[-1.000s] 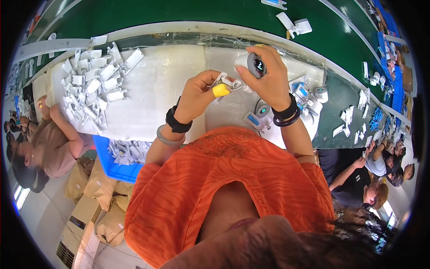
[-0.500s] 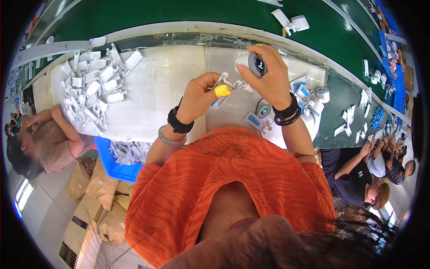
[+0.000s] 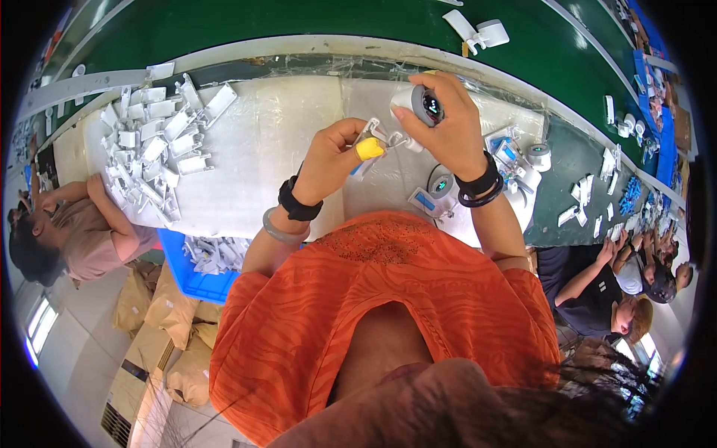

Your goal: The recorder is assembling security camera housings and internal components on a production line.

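While both are held above the pale bench mat (image 3: pixel 269 142): white forked bracket (image 3: pixel 374 126), round-display housing (image 3: pixel 418 105)

Left hand (image 3: pixel 328 161): thumb and fingers pinching the bracket. Judged light, stiff, its thin arms breakable; best held at the broader part. Long axis slopes rightward and nearer the wearer, toward the right thumb; whether joined to the housing, cannot tell.

Housing: likely heavier, smooth, slippery; take by the side wall, clear of the lit face, which points right and partly upward.

Right hand (image 3: pixel 451 131): fingers curled round that wall.
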A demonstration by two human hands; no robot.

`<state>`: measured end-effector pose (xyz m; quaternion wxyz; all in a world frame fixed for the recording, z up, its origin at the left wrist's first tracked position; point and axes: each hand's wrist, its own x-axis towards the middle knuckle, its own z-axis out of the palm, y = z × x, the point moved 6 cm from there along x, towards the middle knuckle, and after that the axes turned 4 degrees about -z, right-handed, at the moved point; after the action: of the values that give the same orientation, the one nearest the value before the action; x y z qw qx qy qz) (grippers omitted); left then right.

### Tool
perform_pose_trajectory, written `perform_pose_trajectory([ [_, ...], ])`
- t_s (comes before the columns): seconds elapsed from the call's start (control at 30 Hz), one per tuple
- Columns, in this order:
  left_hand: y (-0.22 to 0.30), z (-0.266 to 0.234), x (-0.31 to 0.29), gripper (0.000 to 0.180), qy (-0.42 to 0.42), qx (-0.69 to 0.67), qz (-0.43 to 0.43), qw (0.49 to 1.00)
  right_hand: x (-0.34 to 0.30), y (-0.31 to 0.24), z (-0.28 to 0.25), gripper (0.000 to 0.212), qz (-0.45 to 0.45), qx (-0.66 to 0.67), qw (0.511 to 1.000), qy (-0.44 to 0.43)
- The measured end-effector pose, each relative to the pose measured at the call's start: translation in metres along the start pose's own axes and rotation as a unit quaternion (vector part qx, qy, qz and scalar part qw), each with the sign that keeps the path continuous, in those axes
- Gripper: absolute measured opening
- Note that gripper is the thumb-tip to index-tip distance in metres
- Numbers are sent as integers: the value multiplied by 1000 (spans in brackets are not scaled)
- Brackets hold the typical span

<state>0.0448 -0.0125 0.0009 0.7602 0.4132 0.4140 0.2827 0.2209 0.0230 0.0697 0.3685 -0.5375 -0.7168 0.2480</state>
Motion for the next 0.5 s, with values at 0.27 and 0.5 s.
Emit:
perform_pose_trajectory([
  [0.27,3,-16,23,21,16,-62,-22,998,19,12,6,42,4,-4,1000,-13],
  [0.5,21,-34,35,23,8,-69,-14,997,48,9,14,42,-27,-10,998,-55],
])
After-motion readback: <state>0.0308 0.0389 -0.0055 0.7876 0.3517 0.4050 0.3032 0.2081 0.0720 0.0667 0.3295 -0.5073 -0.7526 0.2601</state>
